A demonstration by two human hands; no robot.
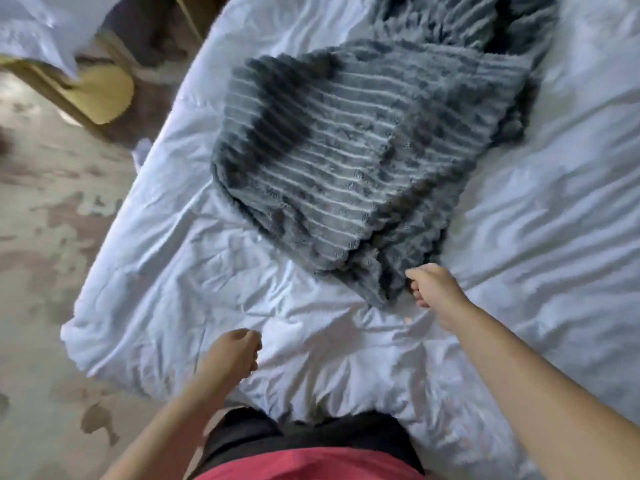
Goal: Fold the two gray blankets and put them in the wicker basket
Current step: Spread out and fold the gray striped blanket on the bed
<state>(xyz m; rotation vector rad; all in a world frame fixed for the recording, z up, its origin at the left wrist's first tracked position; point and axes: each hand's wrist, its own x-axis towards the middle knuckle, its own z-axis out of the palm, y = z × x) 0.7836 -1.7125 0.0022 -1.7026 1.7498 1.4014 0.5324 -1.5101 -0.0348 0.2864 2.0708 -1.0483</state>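
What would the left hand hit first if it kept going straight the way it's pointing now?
Probably only the white bedsheet. The left hand is loosely curled above it, aimed up the bed, and the gray blanket would be next in line. The hand's height over the sheet is unclear.

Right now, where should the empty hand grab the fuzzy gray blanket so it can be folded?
Probably the near left corner of the gray blanket, reached from the bed's foot. The right hand already pinches the near right corner, and the left hand hovers free.
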